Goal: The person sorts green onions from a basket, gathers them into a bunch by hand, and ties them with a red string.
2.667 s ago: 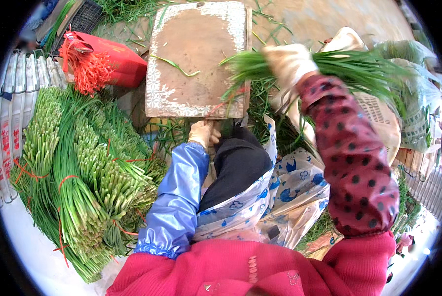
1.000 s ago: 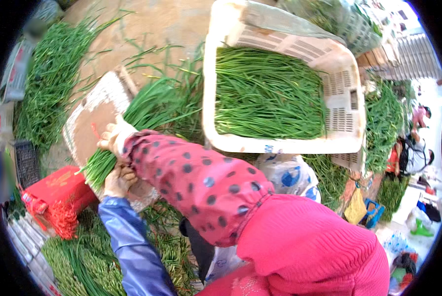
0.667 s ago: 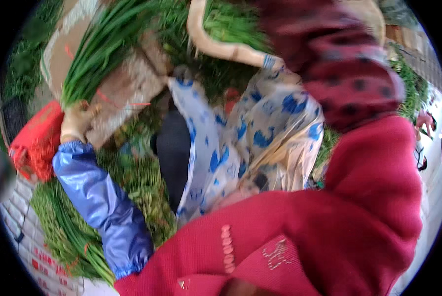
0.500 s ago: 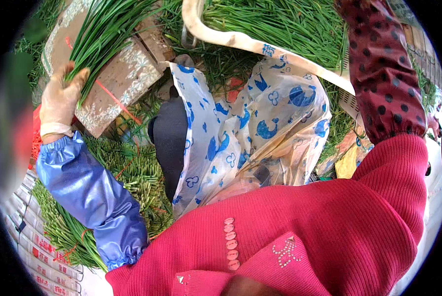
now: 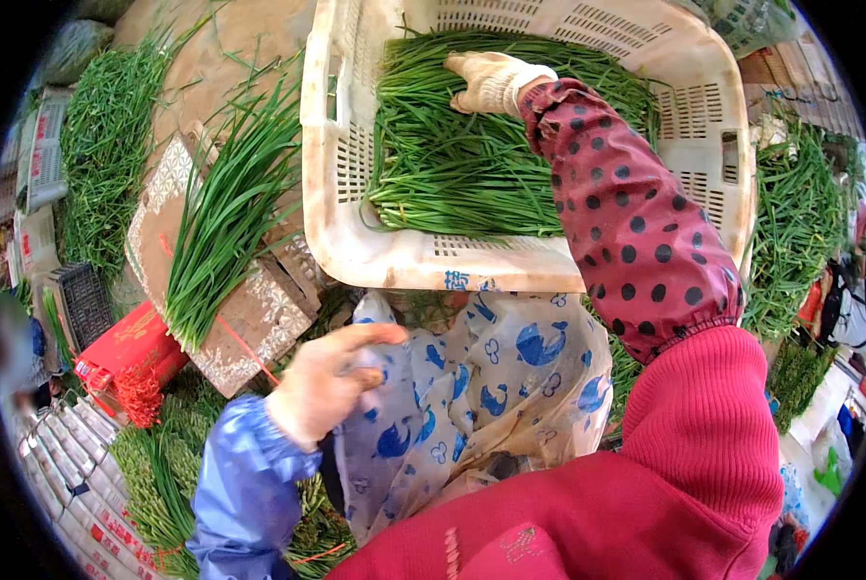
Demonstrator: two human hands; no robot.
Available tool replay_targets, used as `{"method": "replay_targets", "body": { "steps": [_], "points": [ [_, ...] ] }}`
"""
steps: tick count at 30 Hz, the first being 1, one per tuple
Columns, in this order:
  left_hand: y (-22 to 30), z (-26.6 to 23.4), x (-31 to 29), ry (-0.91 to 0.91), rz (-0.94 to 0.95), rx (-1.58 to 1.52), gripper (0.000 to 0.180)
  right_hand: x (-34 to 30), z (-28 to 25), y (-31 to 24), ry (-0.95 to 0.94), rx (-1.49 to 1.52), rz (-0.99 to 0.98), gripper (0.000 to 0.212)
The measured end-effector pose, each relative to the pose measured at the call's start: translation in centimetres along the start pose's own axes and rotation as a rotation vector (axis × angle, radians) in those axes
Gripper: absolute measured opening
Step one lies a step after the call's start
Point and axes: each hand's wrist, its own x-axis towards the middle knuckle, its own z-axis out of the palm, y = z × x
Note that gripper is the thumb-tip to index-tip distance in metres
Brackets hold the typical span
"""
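Note:
My right hand (image 5: 496, 82), in a pale glove, reaches into a white plastic crate (image 5: 331, 232) and rests on the long green chives (image 5: 471, 184) lying there. Its thumb and fingers are apart, with the tips partly among the stalks. My left hand (image 5: 326, 387), also gloved and slightly blurred, hangs open and empty above my lap. Beyond it, a loose bundle of chives (image 5: 225, 227) lies across a patterned board (image 5: 157, 208), over a red tie string (image 5: 244, 343).
A whitish plastic sheet with blue dolphins (image 5: 491, 377) covers my lap. At the left are a red packet (image 5: 133, 358) with red strings and a dark basket (image 5: 80, 304). More greens (image 5: 114, 155) lie at the far left, and others (image 5: 791, 232) beyond the crate's right side.
My left hand has let go of the chive bundle, now on the board, and come back toward my lap. My right hand now shows inside the crate. The view has shifted forward.

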Motion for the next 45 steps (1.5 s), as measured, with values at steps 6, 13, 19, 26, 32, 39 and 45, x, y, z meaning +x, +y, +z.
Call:
{"method": "replay_targets", "body": {
  "steps": [6, 13, 19, 26, 32, 39, 45],
  "points": [
    [-6.7, -10.4, -8.9, 0.912, 0.421, -0.02, 0.017, 0.3, -1.1, 1.0, 0.235, 0.049, -0.146, 0.053],
    [-21.1, -21.3, -21.0, 1.505, 0.017, 0.773, 0.024, -14.0, -6.9, -3.0, 0.408, 0.294, -0.367, 0.044],
    [-28.4, -11.5, -13.1, 1.365, 0.038, 1.038, 0.024, -26.0, -4.5, -12.4, 0.135, 0.532, -0.685, 0.043],
    [-16.8, -1.0, -7.2, 0.867, -0.04, 0.937, 0.092, -29.4, 3.6, -18.6, 0.33, 0.199, -1.155, 0.033],
    [-12.3, -5.2, -3.9, 0.52, 0.435, 0.874, 0.065, -27.9, 0.8, -24.8, 0.332, 0.309, -1.218, 0.016],
    [-1.2, -6.6, 6.3, 0.83, 0.583, 0.781, 0.09, -15.5, -7.1, -12.7, 0.441, 0.378, -0.494, 0.053],
    [0.6, -5.7, 16.2, 0.954, 0.437, 0.376, 0.084, -1.3, -1.7, -4.5, 0.197, -0.086, -0.152, 0.079]
  ]
}}
